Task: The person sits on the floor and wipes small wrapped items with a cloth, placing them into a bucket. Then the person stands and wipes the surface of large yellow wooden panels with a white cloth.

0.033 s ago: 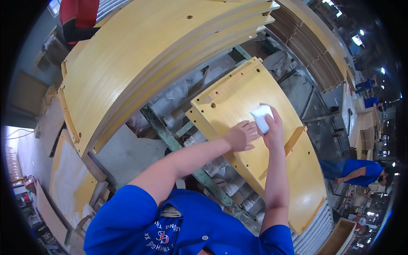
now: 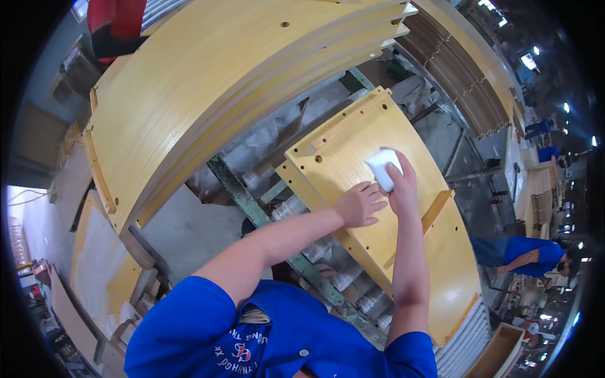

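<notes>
My right hand (image 2: 401, 186) is closed around a white folded pad (image 2: 382, 166), which could be paper or cloth. It is over the upper part of a yellow wooden panel (image 2: 353, 142) with drilled holes and attached wooden strips. Palm down, my left hand (image 2: 359, 205) lies beside it on the same panel, fingers spread and holding nothing. Another yellow panel edge shows beneath this panel, so at least two are stacked. A wooden strip (image 2: 437, 211) crosses the panel just right of my right wrist.
Large curved yellow panels (image 2: 208, 69) are stacked at the upper left. A green metal frame (image 2: 299, 268) runs below the work. Brown curved boards (image 2: 457, 69) stand at the upper right. One person in blue (image 2: 532, 255) is at the right; a red sleeve (image 2: 120, 22) shows at the upper left.
My right hand and the white pad have shifted slightly left and up over the panel. My left hand stays nearly where it was.
</notes>
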A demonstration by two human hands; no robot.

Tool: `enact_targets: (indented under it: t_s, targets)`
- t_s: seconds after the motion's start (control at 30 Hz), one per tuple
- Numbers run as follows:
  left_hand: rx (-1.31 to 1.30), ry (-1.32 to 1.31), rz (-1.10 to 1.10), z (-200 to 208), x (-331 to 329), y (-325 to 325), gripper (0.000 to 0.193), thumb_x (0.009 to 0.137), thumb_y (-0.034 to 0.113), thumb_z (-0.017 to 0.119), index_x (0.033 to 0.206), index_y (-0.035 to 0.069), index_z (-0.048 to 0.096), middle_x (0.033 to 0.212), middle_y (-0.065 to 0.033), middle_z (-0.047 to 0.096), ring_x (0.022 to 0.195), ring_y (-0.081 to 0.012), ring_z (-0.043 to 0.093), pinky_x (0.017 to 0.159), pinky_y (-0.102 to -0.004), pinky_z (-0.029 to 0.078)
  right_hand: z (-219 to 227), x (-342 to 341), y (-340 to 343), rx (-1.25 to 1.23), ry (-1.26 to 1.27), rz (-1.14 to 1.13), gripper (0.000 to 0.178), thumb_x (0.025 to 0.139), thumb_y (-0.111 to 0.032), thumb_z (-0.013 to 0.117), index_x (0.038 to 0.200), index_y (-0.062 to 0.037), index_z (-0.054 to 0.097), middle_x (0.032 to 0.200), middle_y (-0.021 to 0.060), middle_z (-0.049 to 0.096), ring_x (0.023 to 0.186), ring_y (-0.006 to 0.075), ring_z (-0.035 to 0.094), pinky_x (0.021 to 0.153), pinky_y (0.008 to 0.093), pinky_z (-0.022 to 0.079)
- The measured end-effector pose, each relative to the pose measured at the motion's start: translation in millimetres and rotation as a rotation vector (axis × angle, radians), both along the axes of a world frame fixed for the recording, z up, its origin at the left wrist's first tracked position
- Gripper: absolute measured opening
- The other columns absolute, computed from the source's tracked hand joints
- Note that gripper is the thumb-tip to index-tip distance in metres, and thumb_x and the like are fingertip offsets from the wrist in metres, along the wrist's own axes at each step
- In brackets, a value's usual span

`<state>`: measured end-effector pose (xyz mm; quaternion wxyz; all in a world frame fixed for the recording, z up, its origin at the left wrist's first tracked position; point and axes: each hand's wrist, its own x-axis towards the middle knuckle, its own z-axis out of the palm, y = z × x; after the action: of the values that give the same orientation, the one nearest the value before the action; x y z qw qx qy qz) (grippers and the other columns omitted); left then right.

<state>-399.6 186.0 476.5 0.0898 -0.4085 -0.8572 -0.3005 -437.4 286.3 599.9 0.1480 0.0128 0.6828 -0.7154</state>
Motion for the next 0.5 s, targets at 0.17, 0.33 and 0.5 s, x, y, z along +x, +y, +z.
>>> enact_targets:
  t_s: [0.17,0.33,0.5]
  targets:
    - [-0.064,0.058,0.069,4,6,-1,0.049,0.085,0.042,0.052,0.121,0.009,0.054,0.131,-0.0121,0.045,0.126,-0.0287,0.035,0.106,-0.0432,0.026,12,-54,-74,0.419,0.138,0.270,0.041,0.080,-0.024,0.069,0.116,-0.0072,0.060,0.086,0.0036,0.061,0.068,0.0065,0.056,0.050,0.0208,0.042]
    - [-0.216,-0.026,0.022,11,3,-5,0.053,0.089,0.043,0.045,0.130,0.009,0.047,0.140,-0.0123,0.037,0.133,-0.0288,0.028,0.108,-0.0446,0.022,5,-93,-111,0.688,0.213,0.458,0.042,0.079,-0.025,0.069,0.117,-0.0060,0.061,0.089,0.0032,0.063,0.072,0.0095,0.058,0.059,0.0245,0.047]
    - [-0.316,-0.116,-0.034,15,-1,-9,0.054,0.093,0.042,0.039,0.136,0.009,0.040,0.147,-0.0125,0.030,0.138,-0.0294,0.021,0.110,-0.0451,0.017,-3,-111,-133,0.992,0.187,0.646,0.044,0.073,-0.031,0.072,0.105,-0.0014,0.066,0.087,0.0115,0.067,0.077,0.0192,0.063,0.067,0.0312,0.050]
